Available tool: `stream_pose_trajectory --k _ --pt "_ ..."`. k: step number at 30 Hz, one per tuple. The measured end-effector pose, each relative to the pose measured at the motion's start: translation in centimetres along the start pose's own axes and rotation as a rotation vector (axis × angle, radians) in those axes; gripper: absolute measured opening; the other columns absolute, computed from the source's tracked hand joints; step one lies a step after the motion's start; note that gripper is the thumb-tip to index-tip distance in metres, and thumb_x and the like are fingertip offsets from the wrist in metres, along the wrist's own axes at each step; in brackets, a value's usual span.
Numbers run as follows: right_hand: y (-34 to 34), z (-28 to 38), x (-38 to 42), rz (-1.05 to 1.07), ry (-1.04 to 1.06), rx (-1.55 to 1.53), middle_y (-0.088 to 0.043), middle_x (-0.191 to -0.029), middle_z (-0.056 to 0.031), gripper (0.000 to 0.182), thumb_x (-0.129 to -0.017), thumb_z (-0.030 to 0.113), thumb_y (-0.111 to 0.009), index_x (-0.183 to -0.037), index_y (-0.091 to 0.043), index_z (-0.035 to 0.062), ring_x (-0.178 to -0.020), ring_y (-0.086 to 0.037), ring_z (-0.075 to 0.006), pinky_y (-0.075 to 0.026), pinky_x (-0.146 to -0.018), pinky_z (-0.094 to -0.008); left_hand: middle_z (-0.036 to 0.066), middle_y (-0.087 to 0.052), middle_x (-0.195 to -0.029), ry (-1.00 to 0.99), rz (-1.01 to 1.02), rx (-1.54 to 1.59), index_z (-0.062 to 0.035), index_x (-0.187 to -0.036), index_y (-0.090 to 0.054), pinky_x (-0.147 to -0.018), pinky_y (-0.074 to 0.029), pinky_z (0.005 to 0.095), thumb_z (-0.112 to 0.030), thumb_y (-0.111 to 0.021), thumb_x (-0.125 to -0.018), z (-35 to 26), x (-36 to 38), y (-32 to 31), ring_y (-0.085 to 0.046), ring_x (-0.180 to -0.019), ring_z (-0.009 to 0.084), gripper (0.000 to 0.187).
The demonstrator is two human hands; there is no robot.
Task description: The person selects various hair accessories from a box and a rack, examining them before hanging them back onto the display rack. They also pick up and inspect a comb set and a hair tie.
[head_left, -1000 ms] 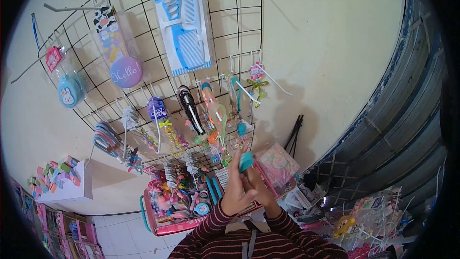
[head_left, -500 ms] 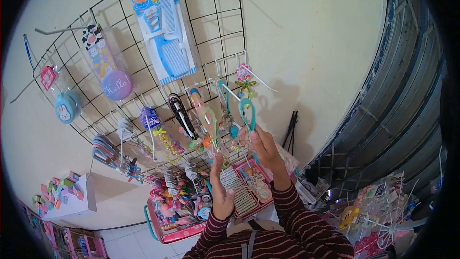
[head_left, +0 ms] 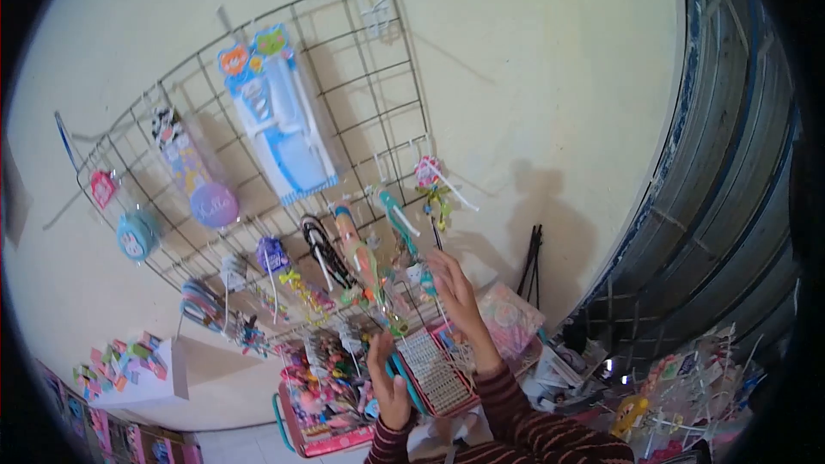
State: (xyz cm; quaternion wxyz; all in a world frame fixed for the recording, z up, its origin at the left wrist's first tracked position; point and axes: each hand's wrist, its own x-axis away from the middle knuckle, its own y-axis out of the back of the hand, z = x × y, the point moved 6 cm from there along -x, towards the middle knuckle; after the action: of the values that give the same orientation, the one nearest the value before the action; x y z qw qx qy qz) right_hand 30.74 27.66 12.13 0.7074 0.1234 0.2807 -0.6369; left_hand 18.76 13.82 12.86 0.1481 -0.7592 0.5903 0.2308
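Note:
My right hand (head_left: 464,305) is raised below the rack's right part, fingers stretched out and apart from the thumb, beside small turquoise charms (head_left: 425,280). Over those charms a teal hair tie (head_left: 396,213) hangs on a white hook. My left hand (head_left: 391,387) is lower, open with fingers pointing up, just under the end of a peach-and-green hair tie (head_left: 364,259). A black patterned hair tie (head_left: 324,249) hangs left of that one. A clip card with yellow-green bows (head_left: 434,198) hangs above my right hand.
The wire grid rack (head_left: 378,107) on the wall carries a blue comb set (head_left: 292,142) and protruding hooks. Below are a pink basket of hair accessories (head_left: 335,444) and a tray of small rows of items (head_left: 430,369). A metal shutter (head_left: 713,180) stands at right.
My right hand has let go of the teal hair tie, which now hangs back along its hook. Both hands have drawn down from the hooks, and the view has tilted up.

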Motion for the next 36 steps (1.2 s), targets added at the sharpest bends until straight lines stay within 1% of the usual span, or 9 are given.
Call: stream_pose_trajectory --k 6,8,14,17,19,22,24,27,36 --pt "4.5 -2.7 11.4 -0.244 -0.316 -0.033 -0.043 -0.111 -0.0139 0.043 -0.078 0.011 -0.050 -0.117 -0.032 0.0000 -0.100 -0.045 -0.0209 -0.036 -0.085 -0.0305 0.020 -0.031 -0.121 0.087 0.157 0.043 0.0023 -0.122 -0.020 -0.095 -0.019 0.0374 -0.038 -0.040 -0.081 -0.1 2.8 -2.0 -0.030 -0.113 0.0285 0.061" --pt "4.9 -1.1 13.5 -0.069 -0.255 0.263 -0.042 -0.112 -0.0109 0.044 -0.080 0.011 -0.049 -0.119 -0.030 0.0029 -0.102 -0.042 -0.0177 -0.037 -0.082 -0.0294 0.021 -0.031 -0.121 0.068 0.179 0.078 0.0023 -0.123 -0.020 -0.095 -0.019 0.0380 -0.039 -0.040 -0.081 -1.3 3.9 -2.6 -0.030 -0.113 0.0290 0.062" --pt "5.3 4.2 24.1 -0.117 -0.235 0.476 -0.047 -0.104 -0.0131 0.041 -0.078 0.016 -0.052 -0.113 -0.037 0.0016 -0.094 -0.047 -0.0211 -0.041 -0.076 -0.0310 0.022 -0.031 -0.121 0.074 0.384 0.202 0.0022 -0.123 -0.019 -0.094 -0.020 0.0393 -0.038 -0.040 -0.081 -2.4 10.2 -2.3 -0.031 -0.113 0.0306 0.062" --pt "3.5 6.4 30.5 -0.151 -0.325 0.528 -0.049 -0.100 -0.0078 0.034 -0.080 0.019 -0.049 -0.111 -0.040 0.0053 -0.088 -0.050 -0.0158 -0.041 -0.071 -0.0281 0.023 -0.035 -0.117 0.028 0.447 0.128 0.0032 -0.121 -0.022 -0.093 -0.024 0.0387 -0.042 -0.033 -0.083 -3.0 13.9 -1.2 -0.036 -0.109 0.0295 0.060" --pt "1.4 8.3 36.3 -0.171 -0.552 0.391 -0.049 -0.100 -0.0088 0.037 -0.081 0.025 -0.048 -0.112 -0.039 0.0054 -0.085 -0.051 -0.0164 -0.041 -0.069 -0.0284 0.022 -0.036 -0.117 0.163 0.487 0.235 0.0022 -0.121 -0.023 -0.092 -0.026 0.0378 -0.042 -0.033 -0.083 -1.3 18.5 -0.6 -0.037 -0.108 0.0284 0.059" --pt "1.0 12.5 38.9 -0.151 -0.423 0.478 -0.050 -0.100 -0.0084 0.038 -0.081 0.025 -0.049 -0.112 -0.039 0.0058 -0.082 -0.052 -0.0158 -0.041 -0.071 -0.0291 0.017 -0.040 -0.115 0.287 0.537 0.319 -0.0014 -0.120 -0.026 -0.084 -0.033 0.0332 -0.039 -0.036 -0.083 -1.0 20.8 -1.4 -0.043 -0.102 0.0238 0.054" --pt "2.4 15.4 40.7 -0.210 -0.521 0.490 -0.052 -0.097 -0.0088 0.034 -0.080 0.021 -0.050 -0.110 -0.042 0.0052 -0.082 -0.053 -0.0175 -0.041 -0.072 -0.0296 0.014 -0.042 -0.112 0.347 0.660 0.332 -0.0041 -0.121 -0.025 -0.077 -0.037 0.0286 -0.038 -0.037 -0.082 -2.2 21.7 -3.6 -0.046 -0.096 0.0208 0.053" --pt "5.2 18.9 44.1 -0.292 -0.400 0.618 -0.054 -0.092 -0.0117 0.028 -0.078 0.017 -0.050 -0.103 -0.047 0.0044 -0.083 -0.053 -0.0246 -0.043 -0.070 -0.0320 0.015 -0.044 -0.105 0.203 0.751 0.477 0.0002 -0.117 -0.028 -0.072 -0.038 0.0271 -0.041 -0.042 -0.080 -6.6 23.2 -6.8 -0.048 -0.088 0.0185 0.058" --pt "13.0 31.7 58.2 -0.631 -0.506 0.623 -0.058 -0.086 -0.0096 0.018 -0.079 0.013 -0.050 -0.091 -0.054 0.0016 -0.074 -0.058 -0.0173 -0.044 -0.067 -0.0282 0.012 -0.054 -0.074 -0.096 1.050 0.668 0.0012 -0.092 -0.046 -0.065 -0.039 0.0292 -0.036 -0.050 -0.077 -15.2 37.8 -15.0 -0.051 -0.062 0.0180 0.041"
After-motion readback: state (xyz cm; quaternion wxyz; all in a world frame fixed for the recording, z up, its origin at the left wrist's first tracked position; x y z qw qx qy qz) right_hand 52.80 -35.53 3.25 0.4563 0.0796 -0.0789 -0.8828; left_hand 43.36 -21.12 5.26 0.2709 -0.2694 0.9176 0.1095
